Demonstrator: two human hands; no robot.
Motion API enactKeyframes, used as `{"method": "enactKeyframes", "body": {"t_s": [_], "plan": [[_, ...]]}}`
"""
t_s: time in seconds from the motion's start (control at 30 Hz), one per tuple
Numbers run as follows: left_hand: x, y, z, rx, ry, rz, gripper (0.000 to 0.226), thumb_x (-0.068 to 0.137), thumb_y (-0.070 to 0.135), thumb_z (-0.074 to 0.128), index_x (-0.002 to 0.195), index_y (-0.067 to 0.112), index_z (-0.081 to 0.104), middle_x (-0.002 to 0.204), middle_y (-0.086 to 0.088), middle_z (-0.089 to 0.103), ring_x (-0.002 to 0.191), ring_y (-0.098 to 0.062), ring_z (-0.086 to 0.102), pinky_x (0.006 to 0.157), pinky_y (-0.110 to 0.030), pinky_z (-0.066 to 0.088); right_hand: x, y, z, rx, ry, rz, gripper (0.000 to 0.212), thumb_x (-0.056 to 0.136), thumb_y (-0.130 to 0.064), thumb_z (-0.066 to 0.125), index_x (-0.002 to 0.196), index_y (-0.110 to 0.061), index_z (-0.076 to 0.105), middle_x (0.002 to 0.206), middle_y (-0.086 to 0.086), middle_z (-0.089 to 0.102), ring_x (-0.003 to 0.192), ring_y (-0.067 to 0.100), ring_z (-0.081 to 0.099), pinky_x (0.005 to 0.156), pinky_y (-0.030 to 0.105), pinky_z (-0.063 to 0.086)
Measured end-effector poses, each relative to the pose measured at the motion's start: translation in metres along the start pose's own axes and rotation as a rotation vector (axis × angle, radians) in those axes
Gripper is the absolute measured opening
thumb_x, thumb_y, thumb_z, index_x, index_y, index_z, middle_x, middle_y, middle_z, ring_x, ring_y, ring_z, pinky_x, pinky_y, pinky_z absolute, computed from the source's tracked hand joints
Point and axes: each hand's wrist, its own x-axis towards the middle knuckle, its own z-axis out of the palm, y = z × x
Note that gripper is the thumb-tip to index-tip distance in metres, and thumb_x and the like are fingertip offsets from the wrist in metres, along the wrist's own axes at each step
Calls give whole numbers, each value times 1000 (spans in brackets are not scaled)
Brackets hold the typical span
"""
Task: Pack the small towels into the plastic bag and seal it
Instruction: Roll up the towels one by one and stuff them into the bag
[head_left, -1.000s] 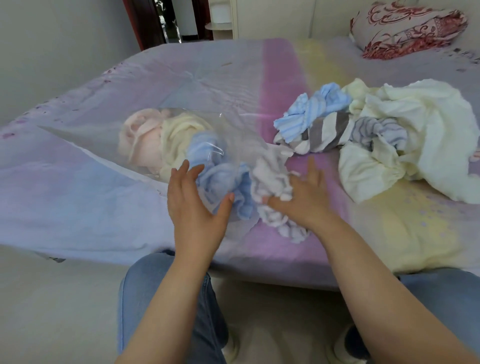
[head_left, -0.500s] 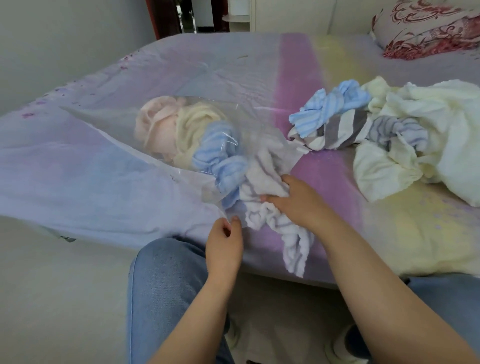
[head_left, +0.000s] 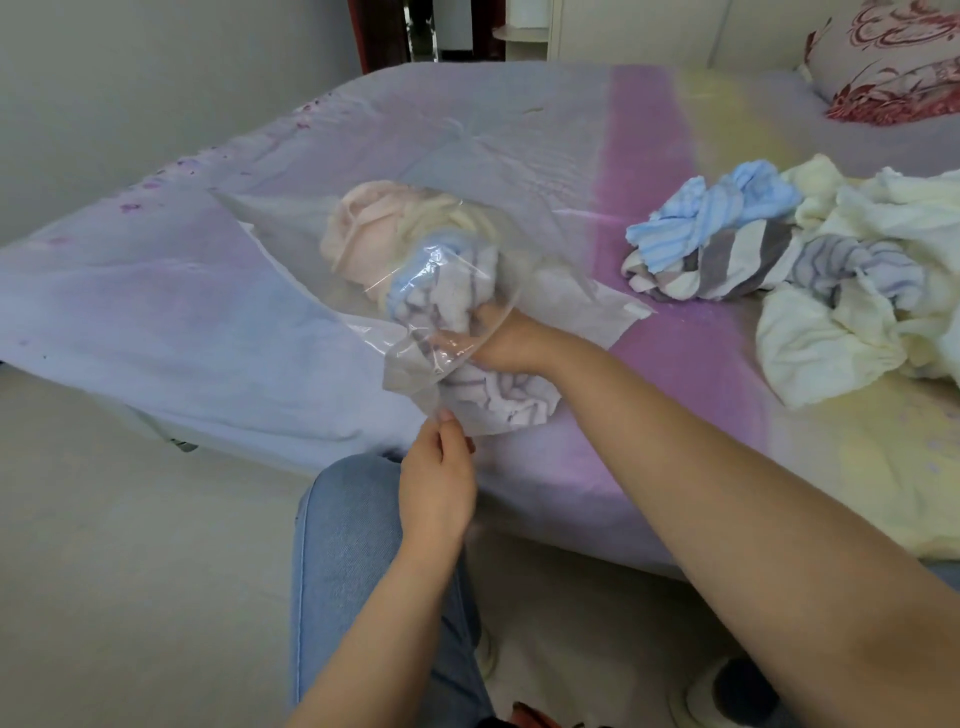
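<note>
The left hand (head_left: 439, 480) is pinched shut on the near lip of the clear plastic bag (head_left: 291, 228), thumb and fingers pressed together on the film at the bag's mouth, holding that edge up and towards the person; the right hand (head_left: 506, 340) is pushed into the mouth of the bag, its fingers closed round a white towel with purple-grey stripes (head_left: 498, 397), part of which is inside the film and part of which trails out below the wrist onto the bed; the fingertips themselves are veiled by the plastic and only partly legible. Inside the bag, deeper in, lie a blue striped towel (head_left: 415, 270), a pale yellow towel (head_left: 441, 218) and a pink towel (head_left: 358, 228), bunched together and touching one another; the far, closed end of the bag lies flat on the bedsheet (head_left: 182, 312), which runs lilac, pink and yellow. Well apart to the right sits a loose heap of unpacked towels: a light blue striped one (head_left: 701, 218), a grey-and-white banded one (head_left: 727, 260), a grey-blue striped one (head_left: 852, 265) and cream ones (head_left: 831, 343), overlapping. A red-patterned pillow (head_left: 893, 67) lies at the far right corner; the person's jeans (head_left: 343, 545) show below the bed edge.
</note>
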Motion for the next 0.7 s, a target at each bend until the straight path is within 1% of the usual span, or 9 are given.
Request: {"method": "enactKeyframes", "body": {"t_s": [0.07, 0.1, 0.2, 0.3, 0.4, 0.47, 0.5, 0.6, 0.7], "plan": [[6, 0, -1, -106, 0, -18, 35, 96, 49, 31, 80, 29, 56, 95, -3, 70, 98, -25, 64, 93, -48, 49, -23, 1, 4, -50, 81, -24, 36, 88, -62, 39, 121, -49, 51, 132, 8, 45, 110, 25, 53, 97, 37, 42], [7, 1, 0, -154, -1, -22, 32, 94, 49, 32, 81, 31, 56, 95, 0, 68, 100, -25, 63, 95, -51, 48, -38, 2, 6, -98, 154, 20, 44, 93, -58, 34, 134, -44, 40, 146, 8, 32, 118, 31, 51, 99, 43, 41], [5, 6, 1, -246, -28, -16, 22, 97, 41, 35, 87, 36, 55, 93, 13, 64, 100, -18, 63, 98, -52, 46, -58, 4, 12, -169, 309, 19, 41, 98, -37, 40, 138, -29, 35, 140, 7, 33, 113, 35, 53, 95, 44, 42], [1, 12, 3, -370, -24, -33, 25, 103, 25, 34, 100, 40, 54, 101, 19, 59, 89, 7, 57, 101, -43, 47, -41, 12, 20, -79, 110, -46, 55, 95, -21, 47, 145, -30, 26, 148, 9, 25, 129, 31, 42, 107, 44, 35], [1, 17, 0, -492, -7, -45, 36, 103, 20, 35, 138, 23, 43, 137, 6, 43, 108, 3, 51, 102, -37, 47, -5, 18, 32, -137, -25, -54, 50, 93, -22, 45, 140, -35, 32, 146, 7, 28, 128, 28, 37, 105, 42, 36], [5, 19, -6, -549, 2, -74, 39, 102, 21, 37, 141, 19, 40, 134, 8, 45, 113, -1, 53, 96, -29, 49, 20, 9, 38, -199, -111, -47, 32, 92, -24, 43, 121, -37, 46, 122, 3, 45, 112, 27, 44, 96, 39, 39], [7, 20, -9, -575, 9, -91, 38, 102, 21, 39, 139, 17, 43, 130, 9, 48, 115, -5, 54, 94, -26, 50, 38, 7, 41, -231, -128, -37, 32, 93, -23, 43, 123, -33, 48, 122, 5, 48, 111, 27, 47, 96, 39, 40], [19, 27, -26, -612, 54, -98, 37, 99, 17, 42, 133, 5, 50, 119, 2, 54, 109, -9, 57, 93, -30, 54, 75, -8, 39, -306, -145, -36, 43, 96, -21, 40, 139, -21, 40, 138, 11, 48, 122, 30, 49, 102, 40, 41], [32, 35, -44, -632, 58, -138, 28, 100, 18, 43, 121, 5, 56, 104, 4, 55, 100, -8, 56, 90, -32, 54, 80, -20, 31, -312, -161, -25, 49, 100, -20, 39, 148, -15, 28, 152, 11, 30, 136, 30, 34, 109, 36, 28]]}}
